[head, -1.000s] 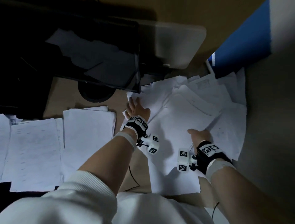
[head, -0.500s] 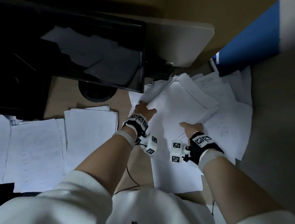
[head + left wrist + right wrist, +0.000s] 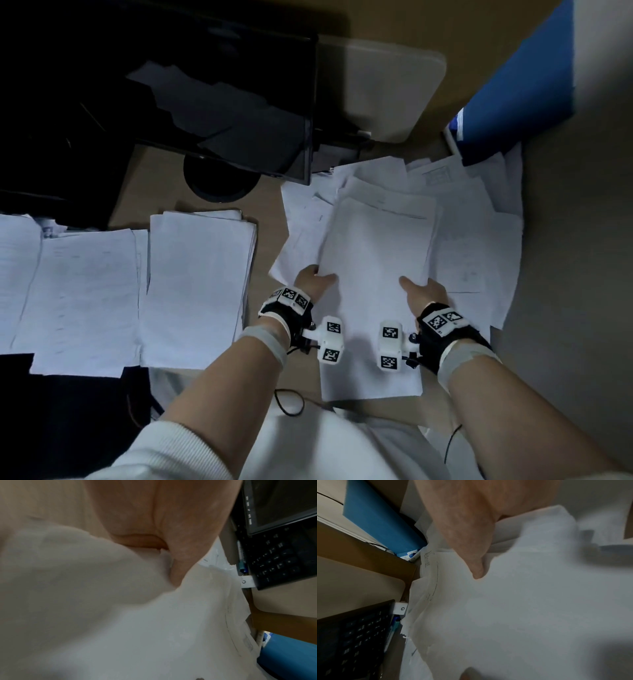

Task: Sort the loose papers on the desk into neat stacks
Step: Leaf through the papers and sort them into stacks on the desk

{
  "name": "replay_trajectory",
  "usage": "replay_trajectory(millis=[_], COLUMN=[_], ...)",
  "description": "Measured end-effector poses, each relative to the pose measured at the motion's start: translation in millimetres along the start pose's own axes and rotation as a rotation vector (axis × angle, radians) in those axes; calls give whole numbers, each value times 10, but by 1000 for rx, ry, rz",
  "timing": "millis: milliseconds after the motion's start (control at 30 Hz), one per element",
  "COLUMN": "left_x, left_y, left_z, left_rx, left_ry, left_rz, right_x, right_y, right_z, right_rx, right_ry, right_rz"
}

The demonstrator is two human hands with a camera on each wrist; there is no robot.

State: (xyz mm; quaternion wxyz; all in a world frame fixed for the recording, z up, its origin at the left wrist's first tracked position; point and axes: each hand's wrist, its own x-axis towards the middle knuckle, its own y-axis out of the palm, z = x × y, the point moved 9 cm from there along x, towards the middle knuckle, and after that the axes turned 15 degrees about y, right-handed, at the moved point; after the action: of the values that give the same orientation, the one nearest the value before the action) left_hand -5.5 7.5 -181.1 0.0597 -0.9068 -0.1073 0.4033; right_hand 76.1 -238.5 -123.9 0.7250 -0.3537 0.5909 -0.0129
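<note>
Dim wooden surface [image 3: 263, 212] carries two squared stacks [image 3: 198, 287] toward its left edge and a loose spread of papers [image 3: 479, 246] toward its right edge. Between these, the left hand [image 3: 310, 282] and right hand [image 3: 424, 294] pinch a gathered bundle [image 3: 376, 274] by its sides, thumbs on top. The grip looks shallow, so I judge lower sheets could slide out or fan, and stray pages may drag along.

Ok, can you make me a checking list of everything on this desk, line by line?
Surface: wooden desk, mostly papered.
Job's things: held bundle over the loose pile; neat stacks to the left.
Clutter: monitor, keyboard, pen, blue folder.
Grippers: left hand and right hand each grip a side of the bundle.
Cables: black cable by the near edge.
Surroundings: grey partition.
</note>
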Motion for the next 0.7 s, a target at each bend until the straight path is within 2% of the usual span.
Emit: replay_trajectory(millis=[100, 200, 300, 533, 700], left_x=[-127, -200, -264, -403, -475], left_y=[79, -76, -160, -105, 70], left_z=[130, 145, 124, 267, 342], left_rx=[-24, -32, -47, -96, -276], left_ry=[-5, 29, 50, -14, -4], left_rz=[0, -151, -233, -275, -362], right_x=[-37, -104, -96, 75, 128], right_y=[7, 24, 72, 135, 85], right_z=[-72, -94, -143, -375, -518], right_rx=[-36, 1, 127, 547, 639], right_ry=[-13, -58, -74, 181, 231], right_rz=[26, 28, 57, 292, 349])
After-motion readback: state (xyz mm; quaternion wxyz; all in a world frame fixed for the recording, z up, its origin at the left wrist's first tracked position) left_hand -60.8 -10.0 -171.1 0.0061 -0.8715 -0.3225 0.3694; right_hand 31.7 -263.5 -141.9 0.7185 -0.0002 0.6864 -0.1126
